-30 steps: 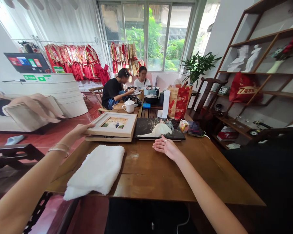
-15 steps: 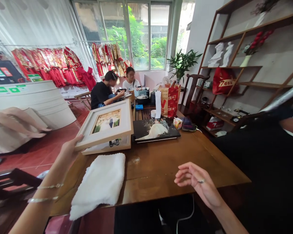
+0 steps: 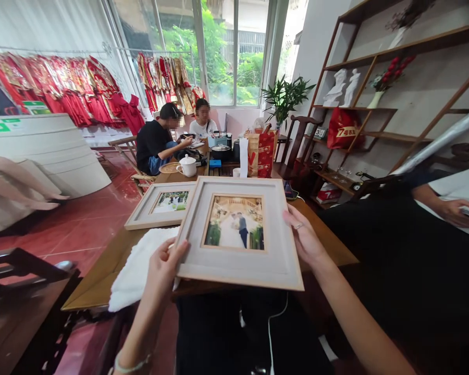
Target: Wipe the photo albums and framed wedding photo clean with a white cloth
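A light wooden picture frame [image 3: 240, 268] with a wide pale mat and a photo of a couple is held tilted over the table's near edge. My left hand [image 3: 162, 265] grips its left side, thumb on the front. On the frame's right side, my right hand [image 3: 307, 234] is closed round the edge. A second picture frame [image 3: 140, 211], with another couple's photo, lies on the table behind and to the left. Partly under my left hand's side, a white towel [image 3: 135, 271] hangs over the table's front edge. The held frame hides the middle of the table.
The wooden table [image 3: 89, 289] stretches away from me. Farther back are a white lidded teapot [image 3: 187, 165], a blue box [image 3: 215, 163] and a red-and-tan paper bag [image 3: 261, 153]. Two people sit at the far end. Another person's hand [image 3: 459, 211] shows at the right.
My left hand has brought the upper frame rightward and toward me, off the second frame. My right hand, previously free above the table, has taken hold of its right side.
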